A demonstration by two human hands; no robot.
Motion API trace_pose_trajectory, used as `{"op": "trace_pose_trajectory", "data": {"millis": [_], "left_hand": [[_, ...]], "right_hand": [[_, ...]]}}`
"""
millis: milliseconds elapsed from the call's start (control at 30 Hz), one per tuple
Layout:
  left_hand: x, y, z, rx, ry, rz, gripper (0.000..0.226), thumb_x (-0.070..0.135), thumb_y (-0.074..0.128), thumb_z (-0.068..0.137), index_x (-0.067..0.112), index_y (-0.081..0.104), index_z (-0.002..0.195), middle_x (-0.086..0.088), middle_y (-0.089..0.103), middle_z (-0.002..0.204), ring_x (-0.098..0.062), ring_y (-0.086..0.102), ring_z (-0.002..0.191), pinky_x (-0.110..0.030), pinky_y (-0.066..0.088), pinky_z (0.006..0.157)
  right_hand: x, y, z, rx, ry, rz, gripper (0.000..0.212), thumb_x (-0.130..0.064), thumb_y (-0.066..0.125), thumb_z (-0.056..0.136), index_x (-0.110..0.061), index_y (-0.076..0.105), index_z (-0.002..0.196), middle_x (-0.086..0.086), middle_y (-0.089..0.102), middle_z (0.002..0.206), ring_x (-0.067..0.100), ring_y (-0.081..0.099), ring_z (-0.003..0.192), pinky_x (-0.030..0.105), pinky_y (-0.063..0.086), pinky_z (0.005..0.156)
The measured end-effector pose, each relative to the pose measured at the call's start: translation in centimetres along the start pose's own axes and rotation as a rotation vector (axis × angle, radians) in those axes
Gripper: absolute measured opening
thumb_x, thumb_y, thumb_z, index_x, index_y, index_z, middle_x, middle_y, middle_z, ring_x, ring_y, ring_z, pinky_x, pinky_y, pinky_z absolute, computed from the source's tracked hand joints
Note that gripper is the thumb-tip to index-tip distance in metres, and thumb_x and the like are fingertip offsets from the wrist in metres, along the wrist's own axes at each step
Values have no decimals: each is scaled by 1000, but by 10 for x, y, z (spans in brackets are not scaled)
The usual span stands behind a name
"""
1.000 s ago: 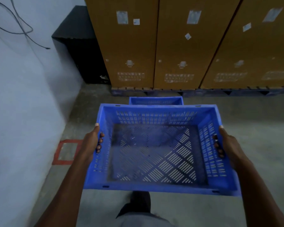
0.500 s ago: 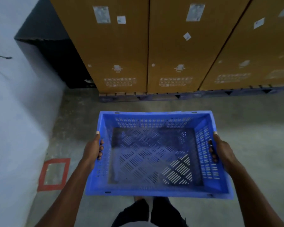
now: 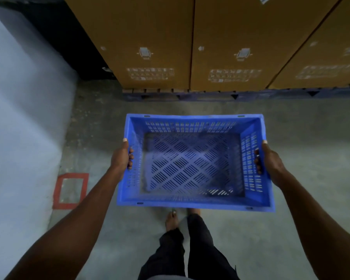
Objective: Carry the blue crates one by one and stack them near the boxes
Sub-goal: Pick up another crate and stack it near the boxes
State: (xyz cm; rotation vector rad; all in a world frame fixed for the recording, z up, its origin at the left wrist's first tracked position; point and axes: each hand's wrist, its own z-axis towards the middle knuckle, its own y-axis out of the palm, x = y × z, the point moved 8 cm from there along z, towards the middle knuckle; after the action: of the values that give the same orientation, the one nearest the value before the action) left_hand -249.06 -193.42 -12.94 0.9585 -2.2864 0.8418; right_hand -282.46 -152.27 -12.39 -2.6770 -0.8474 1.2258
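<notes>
1. The step in hand is the carrying: the person holds one empty blue crate (image 3: 192,164) in the air, in front of the body and above the floor, near the row of boxes (image 3: 220,41).
2. The left hand (image 3: 120,158) grips the left wall of the crate, with the thumb along the rim and the fingers curled into the handle slot. The right hand (image 3: 268,160) does the same on the right wall.
3. The next move probably calls for lowering the crate level. No other crate shows here; the held one hides the floor below it, so it is not possible to tell if a stack waits there.
4. The floor (image 3: 311,138) is grey concrete, rough and stained near the pale wall (image 3: 22,110) on the left.
5. The boxes stand on a dark pallet (image 3: 240,94). A red taped rectangle (image 3: 71,190) marks the floor beside the wall.
</notes>
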Motion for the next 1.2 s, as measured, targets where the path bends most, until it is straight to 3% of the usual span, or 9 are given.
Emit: {"op": "trace_pose_trajectory", "data": {"millis": [100, 400, 967, 1200], "left_hand": [[-9, 16, 25, -7, -37, -14, 56, 64, 32, 102, 18, 49, 74, 0, 42, 60, -13, 32, 36, -25, 27, 44], [-15, 41, 64, 46, -54, 18, 56, 62, 30, 103, 18, 50, 74, -1, 44, 62, -14, 34, 40, -27, 29, 45], [-23, 37, 74, 80, -35, 0, 58, 64, 30, 102, 19, 54, 75, 1, 45, 60, -10, 34, 35, -21, 27, 39], [-30, 39, 74, 81, -63, 7, 58, 67, 29, 101, 20, 53, 74, 3, 44, 60, -9, 31, 35, -25, 26, 43]], "right_hand": [[6, 8, 28, -7, 20, -17, 62, -74, 39, 92, -15, 54, 82, 7, 48, 63, 18, 41, 40, 26, 35, 39], [21, 22, 81, -15, 80, 3, 62, -75, 37, 89, -16, 54, 80, 5, 47, 61, 17, 39, 39, 23, 34, 37], [8, 25, 86, 54, -2, 0, 61, -75, 36, 88, -18, 56, 76, 3, 49, 60, 16, 37, 42, 26, 32, 42], [5, 21, 87, 46, -6, 5, 62, -74, 34, 91, -17, 56, 77, 4, 47, 59, 17, 36, 42, 26, 32, 43]]}}
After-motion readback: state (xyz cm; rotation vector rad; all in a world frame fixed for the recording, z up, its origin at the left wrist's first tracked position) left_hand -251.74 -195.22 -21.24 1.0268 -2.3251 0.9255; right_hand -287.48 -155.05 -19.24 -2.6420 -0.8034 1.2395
